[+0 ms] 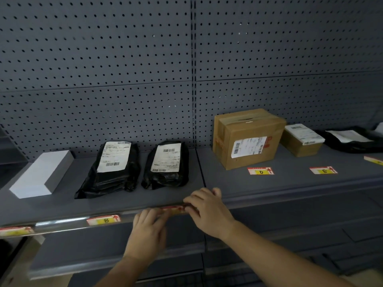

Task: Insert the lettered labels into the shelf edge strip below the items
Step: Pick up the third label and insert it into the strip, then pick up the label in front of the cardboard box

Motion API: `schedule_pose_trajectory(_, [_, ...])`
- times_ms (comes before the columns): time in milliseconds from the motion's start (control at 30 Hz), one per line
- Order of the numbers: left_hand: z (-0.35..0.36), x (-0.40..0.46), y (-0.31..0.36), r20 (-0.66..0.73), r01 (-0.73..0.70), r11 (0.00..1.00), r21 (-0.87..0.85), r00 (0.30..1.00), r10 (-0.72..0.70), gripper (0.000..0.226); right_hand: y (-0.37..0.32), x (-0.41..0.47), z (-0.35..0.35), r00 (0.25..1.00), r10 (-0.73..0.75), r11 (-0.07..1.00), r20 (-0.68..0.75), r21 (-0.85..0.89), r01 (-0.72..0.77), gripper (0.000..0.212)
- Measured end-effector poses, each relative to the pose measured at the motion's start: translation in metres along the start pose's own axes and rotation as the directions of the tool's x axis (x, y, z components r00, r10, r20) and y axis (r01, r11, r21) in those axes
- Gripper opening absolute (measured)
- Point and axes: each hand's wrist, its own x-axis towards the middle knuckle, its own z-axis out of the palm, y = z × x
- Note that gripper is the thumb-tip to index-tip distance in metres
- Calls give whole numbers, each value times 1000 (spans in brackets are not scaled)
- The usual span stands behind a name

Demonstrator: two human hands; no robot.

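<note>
A red-and-yellow label (173,210) lies along the shelf edge strip (62,222) below the right black parcel (165,164). My left hand (148,230) pinches its left end and my right hand (207,208) presses its right end; its letter is hidden. A label marked B (103,219) sits in the strip below the left black parcel (113,167). Another label (15,230) sits in the strip at far left. Labels D (260,171) and E (323,170) lie loose on the shelf top.
A white box (41,172) stands at the left, a large cardboard box (247,137) behind label D, a small cardboard box (301,139) and a black bag (352,139) further right. One more label (374,160) lies at the right edge. Lower shelves (290,235) run beneath.
</note>
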Motion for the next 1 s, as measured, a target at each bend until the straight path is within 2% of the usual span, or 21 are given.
schedule_pose_trajectory(133, [17, 8, 21, -254, 21, 999, 50, 967, -7, 33, 43, -16, -25, 998, 55, 998, -13, 10, -55, 24])
schedule_pose_trajectory(200, [27, 15, 44, -338, 17, 998, 58, 941, 4, 28, 72, -24, -41, 995, 99, 995, -17, 24, -98, 24])
schedule_pose_trajectory(367, [65, 50, 124, -389, -49, 998, 38, 919, 60, 24, 150, -43, -86, 977, 213, 975, 1, 63, -213, 23])
schedule_pose_trajectory(500, [94, 81, 189, -364, -69, 997, 14, 929, 70, 24, 201, -54, -111, 953, 302, 951, 5, 72, -302, 19])
schedule_pose_trajectory(633, [119, 99, 227, -298, -102, 995, 17, 949, 102, 26, 236, -58, -124, 912, 408, 908, 41, 81, -410, 15])
schedule_pose_trajectory(833, [138, 121, 242, -189, -205, 972, 119, 956, 225, 31, 261, -48, -124, 852, 509, 849, 123, 92, -520, 18])
schedule_pose_trajectory(1000, [140, 130, 232, -125, -376, 903, 208, 906, 405, 43, 267, -36, -121, 806, 559, 817, 195, 33, -575, 39])
